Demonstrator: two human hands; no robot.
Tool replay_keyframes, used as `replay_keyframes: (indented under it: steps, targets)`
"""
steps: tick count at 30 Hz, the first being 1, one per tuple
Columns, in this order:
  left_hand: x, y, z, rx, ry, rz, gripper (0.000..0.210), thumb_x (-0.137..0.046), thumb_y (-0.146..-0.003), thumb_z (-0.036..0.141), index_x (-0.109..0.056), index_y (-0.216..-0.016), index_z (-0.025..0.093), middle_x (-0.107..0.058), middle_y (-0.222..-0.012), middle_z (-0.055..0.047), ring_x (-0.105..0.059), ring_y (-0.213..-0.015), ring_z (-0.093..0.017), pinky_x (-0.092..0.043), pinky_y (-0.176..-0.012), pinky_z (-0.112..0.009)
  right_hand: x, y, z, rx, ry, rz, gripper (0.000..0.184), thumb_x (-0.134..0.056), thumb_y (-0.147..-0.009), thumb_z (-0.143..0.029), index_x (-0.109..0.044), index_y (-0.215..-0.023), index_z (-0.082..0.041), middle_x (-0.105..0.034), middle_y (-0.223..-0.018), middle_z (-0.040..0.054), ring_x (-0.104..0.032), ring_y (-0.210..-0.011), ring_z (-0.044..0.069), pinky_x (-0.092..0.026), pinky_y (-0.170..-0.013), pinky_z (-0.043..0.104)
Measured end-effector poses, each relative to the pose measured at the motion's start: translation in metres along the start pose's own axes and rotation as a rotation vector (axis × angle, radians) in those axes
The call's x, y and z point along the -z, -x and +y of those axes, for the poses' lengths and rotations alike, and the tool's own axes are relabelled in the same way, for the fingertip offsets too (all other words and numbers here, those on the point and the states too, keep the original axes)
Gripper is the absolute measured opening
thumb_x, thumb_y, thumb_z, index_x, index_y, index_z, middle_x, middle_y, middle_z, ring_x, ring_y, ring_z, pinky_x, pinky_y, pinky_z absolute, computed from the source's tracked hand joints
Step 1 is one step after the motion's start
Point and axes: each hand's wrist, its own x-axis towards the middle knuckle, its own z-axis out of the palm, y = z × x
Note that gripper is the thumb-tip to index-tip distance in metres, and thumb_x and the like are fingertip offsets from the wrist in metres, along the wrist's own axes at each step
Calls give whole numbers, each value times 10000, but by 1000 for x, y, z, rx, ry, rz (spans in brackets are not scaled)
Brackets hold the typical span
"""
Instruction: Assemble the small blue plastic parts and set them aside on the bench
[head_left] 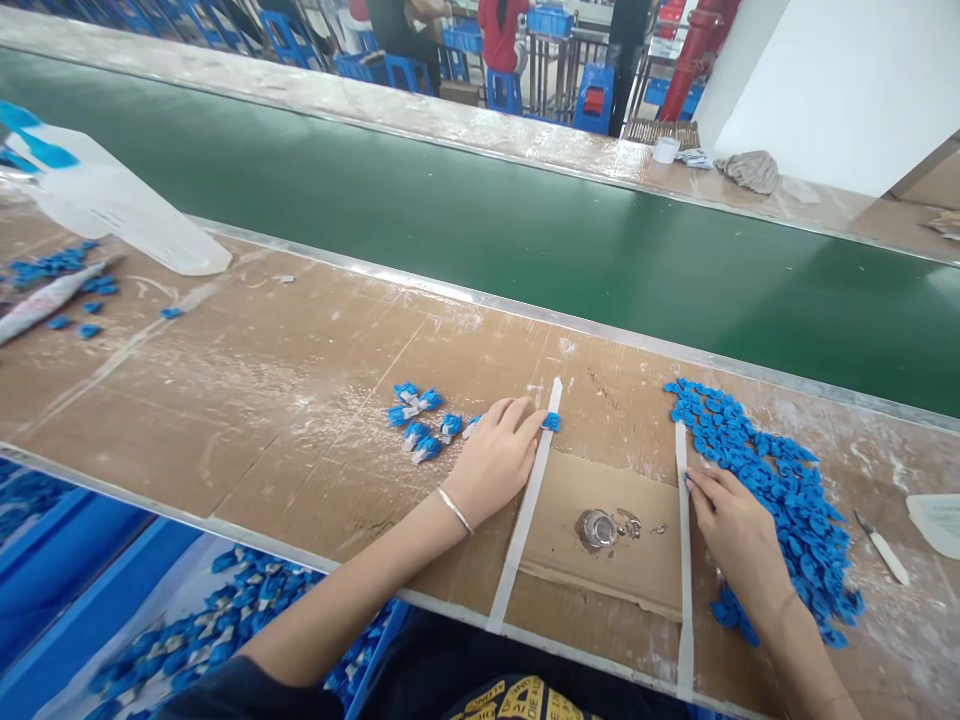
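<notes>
My left hand point(495, 455) rests on the brown worktable point(285, 400), its fingertips pressing a small blue plastic piece point(551, 422) onto a white tape strip point(525, 510). A bracelet sits on that wrist. Just left of the hand lies a small cluster of blue pieces with white tabs point(420, 420). My right hand point(739, 535) lies flat beside a second white tape strip point(682, 540), fingers touching its edge. It sits against a big pile of loose blue pieces point(772, 480) and holds nothing that I can see.
A cardboard sheet point(600, 540) with a shiny glue spot lies between the strips. A green conveyor belt point(525, 230) runs behind. A white plastic bag point(112, 205) sits far left, a small knife point(881, 545) far right. A blue bin of finished pieces point(210, 620) sits below the table edge.
</notes>
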Motion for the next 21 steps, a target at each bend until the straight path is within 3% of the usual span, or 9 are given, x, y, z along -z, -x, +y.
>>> replay_keyframes:
  steps: [8, 15, 21]
  targets:
    - [-9, -31, -1, -24, 83, -195, 245, -503, -898, 113, -615, -1115, 129, -628, -1058, -126, -562, -1008, -297, -489, -884, -449, 3, 9, 4, 128, 16, -58, 308, -383, -967, -180, -661, -1092, -128, -657, -1019, 127, -626, -914, 243, -557, -801, 358]
    - [-14, -25, -9, 13, 189, -156, 209, -547, -895, 126, -608, -1095, 119, -644, -1029, -94, -595, -991, -245, -488, -905, -377, 1, 13, 16, 267, 16, -119, 422, -309, -887, -8, -620, -1164, -78, -620, -1100, 171, -613, -984, 250, -550, -839, 360]
    - [-5, -12, -1, 50, 480, -101, 217, -528, -893, 136, -616, -1092, 134, -654, -1031, -93, -599, -983, -226, -478, -902, -366, 6, -11, 30, 373, -28, -219, 292, -352, -946, -118, -629, -1038, -141, -640, -979, 123, -626, -885, 235, -549, -751, 352]
